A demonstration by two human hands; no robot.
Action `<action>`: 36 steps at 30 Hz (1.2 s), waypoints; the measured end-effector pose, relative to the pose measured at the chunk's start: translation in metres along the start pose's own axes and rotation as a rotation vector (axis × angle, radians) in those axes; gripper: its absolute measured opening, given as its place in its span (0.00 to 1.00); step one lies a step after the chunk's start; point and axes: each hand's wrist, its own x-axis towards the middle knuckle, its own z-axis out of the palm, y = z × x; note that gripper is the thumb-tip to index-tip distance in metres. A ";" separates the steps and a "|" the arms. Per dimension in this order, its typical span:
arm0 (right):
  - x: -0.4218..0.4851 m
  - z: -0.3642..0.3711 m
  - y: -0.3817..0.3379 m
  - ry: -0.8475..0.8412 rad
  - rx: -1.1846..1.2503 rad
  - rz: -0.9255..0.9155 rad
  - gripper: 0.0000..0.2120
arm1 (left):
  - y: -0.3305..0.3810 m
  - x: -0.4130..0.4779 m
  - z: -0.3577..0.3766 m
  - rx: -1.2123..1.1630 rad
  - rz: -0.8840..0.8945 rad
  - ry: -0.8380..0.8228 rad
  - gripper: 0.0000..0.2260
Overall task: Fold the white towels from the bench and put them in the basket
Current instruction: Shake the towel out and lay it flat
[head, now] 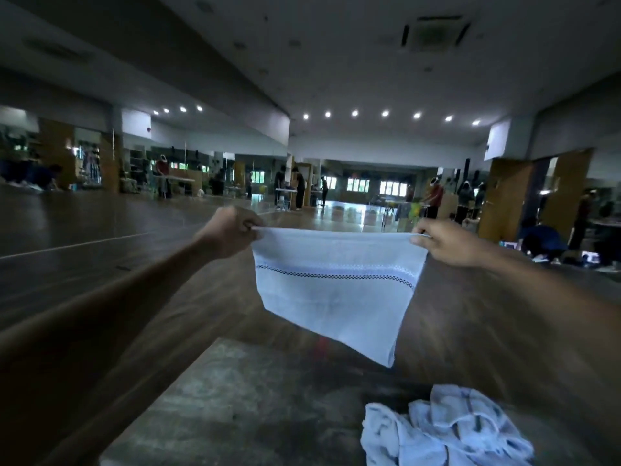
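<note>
Pinching the two top corners of a white towel (336,284), the person's hands were stretched out in front at arm's length. The left hand (232,235) was curled into a fist round the left corner, knuckles up. The right hand (443,242) gripped the right corner between thumb and bent fingers. The towel was spread taut between them in the air, touching nothing else.

Its top edge ran side to side from one hand to the other, nearly level, and that was its longer span. The cloth hung flat below, facing the person. A dark dotted stripe crossed it parallel to the top edge. The lower edge slanted, so the lowest corner pointed down and to the right, above the far end of the bench (235,398).

On the near right part of the bench lay a crumpled heap of towels (447,428), well apart from the held one. Beyond was a dark wooden floor (100,223), with several people (285,186) standing far off down the hall.
</note>
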 end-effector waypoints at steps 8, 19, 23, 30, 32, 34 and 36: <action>-0.052 -0.137 -0.038 0.218 -0.026 -0.007 0.02 | 0.070 0.025 -0.102 -0.086 0.036 0.171 0.04; -0.087 -0.125 -0.019 0.075 -0.121 0.107 0.09 | 0.083 0.001 -0.088 -0.143 0.055 -0.077 0.07; -0.102 -0.068 0.001 0.097 -0.101 0.149 0.10 | 0.076 -0.021 -0.045 -0.076 0.043 -0.091 0.08; -0.187 0.053 0.020 0.217 0.036 0.105 0.04 | 0.034 -0.123 0.048 -0.296 0.067 -0.162 0.04; -0.226 0.089 0.022 0.162 0.083 0.109 0.03 | 0.018 -0.170 0.068 -0.376 0.051 -0.385 0.04; -0.266 0.126 0.021 0.081 0.103 0.086 0.03 | 0.006 -0.213 0.086 -0.370 0.044 -0.543 0.09; -0.299 0.162 0.018 -0.026 0.116 0.063 0.02 | -0.002 -0.248 0.105 -0.365 0.018 -0.616 0.06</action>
